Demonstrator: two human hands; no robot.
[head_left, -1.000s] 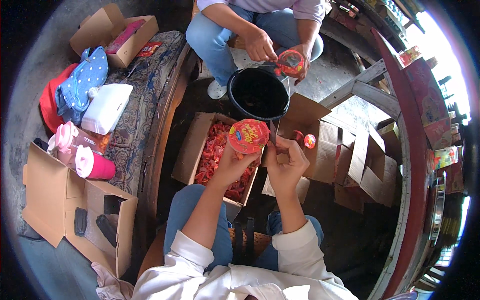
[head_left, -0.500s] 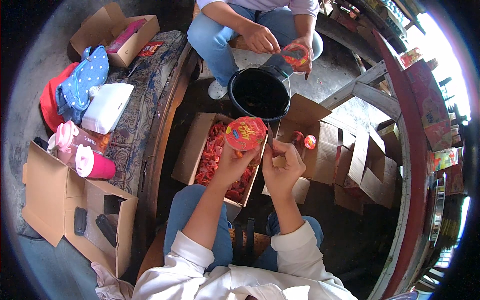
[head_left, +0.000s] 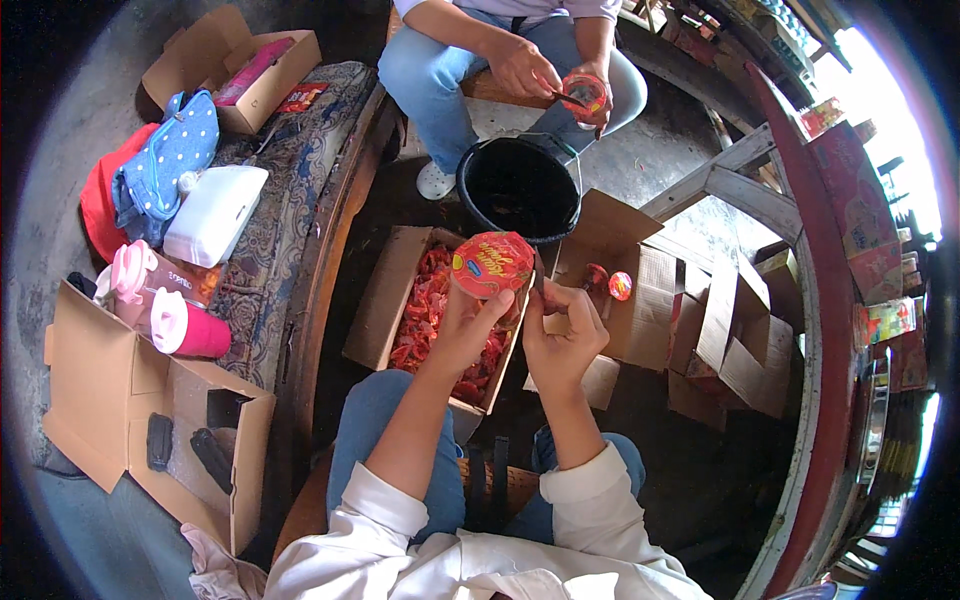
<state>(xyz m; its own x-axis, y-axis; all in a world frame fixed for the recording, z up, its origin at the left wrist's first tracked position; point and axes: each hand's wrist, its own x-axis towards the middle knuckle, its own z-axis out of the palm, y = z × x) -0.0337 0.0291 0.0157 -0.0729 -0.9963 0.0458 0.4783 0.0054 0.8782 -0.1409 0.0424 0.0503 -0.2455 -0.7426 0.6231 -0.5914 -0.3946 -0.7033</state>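
My left hand (head_left: 468, 326) is closed around a plastic cup (head_left: 492, 264) with a red printed lid, its top tilted up toward me. A small knife (head_left: 540, 272) sits pinched in my right hand (head_left: 564, 336), its dark blade upright against the cup's right rim. Both hands are above a cardboard box (head_left: 376, 308) filled with crumpled red wrapper or lid scraps (head_left: 416, 334). Just beyond stands a black bucket (head_left: 516, 236), its contents too dark to tell. To its right, an open carton (head_left: 633, 320) contains a few red-lidded cups (head_left: 620, 285).
Across from me a seated person (head_left: 520, 65) holds another cup (head_left: 585, 95) and a knife (head_left: 562, 97) above the bucket. Bags, tumblers (head_left: 190, 325) and cartons cover the bench (head_left: 335, 130) at left. More cartons (head_left: 735, 340) stand right, beside a wooden frame (head_left: 755, 200).
My hands stay nearly in place, with the cup's lid tipped slightly. The person opposite has shifted their cup and knife a little, tilting the cup.
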